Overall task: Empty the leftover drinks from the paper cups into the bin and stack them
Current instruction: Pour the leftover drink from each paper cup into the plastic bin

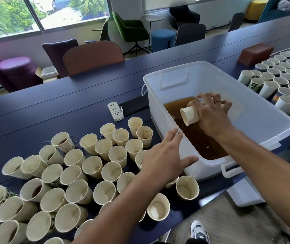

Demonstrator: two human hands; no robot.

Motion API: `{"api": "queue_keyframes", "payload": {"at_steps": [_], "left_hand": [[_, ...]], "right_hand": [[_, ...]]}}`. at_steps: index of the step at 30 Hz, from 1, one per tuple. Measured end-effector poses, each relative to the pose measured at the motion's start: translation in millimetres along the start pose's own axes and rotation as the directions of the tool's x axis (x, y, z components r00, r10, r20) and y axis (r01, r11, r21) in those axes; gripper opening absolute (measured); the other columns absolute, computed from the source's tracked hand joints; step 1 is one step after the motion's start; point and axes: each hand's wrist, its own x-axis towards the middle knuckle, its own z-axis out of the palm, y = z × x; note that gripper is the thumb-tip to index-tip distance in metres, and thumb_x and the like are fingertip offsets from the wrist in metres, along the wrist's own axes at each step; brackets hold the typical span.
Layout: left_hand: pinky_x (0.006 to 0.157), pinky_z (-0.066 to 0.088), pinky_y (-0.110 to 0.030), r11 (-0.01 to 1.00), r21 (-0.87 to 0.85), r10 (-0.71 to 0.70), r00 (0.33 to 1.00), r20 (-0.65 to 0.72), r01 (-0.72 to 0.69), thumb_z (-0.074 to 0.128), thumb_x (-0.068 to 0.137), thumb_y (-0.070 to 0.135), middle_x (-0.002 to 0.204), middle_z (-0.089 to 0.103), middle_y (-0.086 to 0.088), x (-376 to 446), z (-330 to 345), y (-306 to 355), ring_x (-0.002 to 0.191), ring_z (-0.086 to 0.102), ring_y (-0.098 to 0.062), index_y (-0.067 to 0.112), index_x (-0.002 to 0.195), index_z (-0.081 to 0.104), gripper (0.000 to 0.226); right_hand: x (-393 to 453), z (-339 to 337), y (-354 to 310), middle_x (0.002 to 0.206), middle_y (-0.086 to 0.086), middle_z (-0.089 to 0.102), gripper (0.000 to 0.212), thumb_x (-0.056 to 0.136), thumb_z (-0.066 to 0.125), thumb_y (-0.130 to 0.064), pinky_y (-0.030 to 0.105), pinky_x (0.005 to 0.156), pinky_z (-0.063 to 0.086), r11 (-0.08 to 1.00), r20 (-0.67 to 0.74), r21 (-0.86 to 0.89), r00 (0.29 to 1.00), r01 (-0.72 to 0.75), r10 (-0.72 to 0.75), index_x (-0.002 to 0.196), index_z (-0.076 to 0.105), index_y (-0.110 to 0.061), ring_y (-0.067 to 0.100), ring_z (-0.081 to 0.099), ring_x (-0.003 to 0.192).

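Note:
A clear plastic bin stands on the dark blue table, holding brown liquid. My right hand is inside the bin, shut on a white paper cup tipped on its side, mouth to the left, with drops falling from it. My left hand hovers open, fingers spread, over the cups beside the bin's left wall. Several paper cups stand left of the bin, some with brown dregs. More cups stand in rows to the right.
A white power strip and a black flat object lie left of the bin's far corner. A brown box sits at the back right. The bin's lid overhangs the table's near edge. Chairs line the far side.

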Motion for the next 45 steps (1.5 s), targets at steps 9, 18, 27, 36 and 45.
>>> {"api": "queue_keyframes", "payload": {"at_steps": [9,18,27,36,45], "left_hand": [[0.098,0.052,-0.041,1.000,-0.002,-0.005,1.000,-0.007,0.005,0.052,0.090,0.072,0.166,0.008,0.022,0,2,0,0.142,0.043,-0.019,0.035,0.159,0.017,0.086],[0.100,0.049,-0.041,1.000,-0.022,-0.007,1.000,-0.003,0.007,0.053,0.091,0.070,0.165,0.009,0.023,-2,0,1,0.141,0.044,-0.019,0.035,0.159,0.019,0.084],[0.100,0.048,-0.040,0.999,-0.035,0.009,1.000,-0.024,-0.010,0.053,0.091,0.070,0.165,0.010,0.023,-1,1,0,0.140,0.044,-0.019,0.034,0.159,0.019,0.084],[0.098,0.053,-0.042,0.971,-0.238,-0.010,0.998,-0.057,-0.004,0.061,0.093,0.059,0.158,0.028,0.018,-1,-6,-16,0.126,0.056,-0.017,0.037,0.152,0.032,0.069],[0.076,0.050,-0.024,0.839,-0.544,-0.251,0.909,-0.333,0.032,0.071,0.091,0.045,0.121,0.056,0.024,-23,-40,-56,0.084,0.064,0.001,0.037,0.143,0.041,0.061]], "right_hand": [[0,1,0,0.138,0.012,0.042,0.063,0.072,0.078,-0.002,0.054,0.098,0.026,1.000,0.013,0.007,1.000,-0.006,0.006,0.126,0.058,-0.026,0.036,0.029,0.132],[1,6,0,0.136,0.010,0.043,0.059,0.075,0.076,-0.005,0.053,0.098,0.026,1.000,0.030,0.004,1.000,-0.007,0.007,0.124,0.058,-0.030,0.036,0.031,0.130],[1,9,2,0.131,0.006,0.048,0.056,0.078,0.076,-0.010,0.051,0.095,0.028,0.996,0.077,0.066,0.996,-0.054,0.049,0.126,0.056,-0.032,0.034,0.036,0.124],[10,-13,-7,0.121,0.010,0.054,0.067,0.068,0.084,-0.038,0.054,0.095,0.043,0.827,0.167,0.458,0.945,-0.327,0.281,0.125,0.050,-0.025,0.036,0.050,0.116],[-4,-62,-98,0.114,-0.022,0.051,0.082,0.071,0.088,-0.039,0.006,0.071,0.049,0.503,0.111,0.861,0.993,-0.075,-0.042,0.135,0.038,-0.027,-0.003,0.054,0.103]]}}
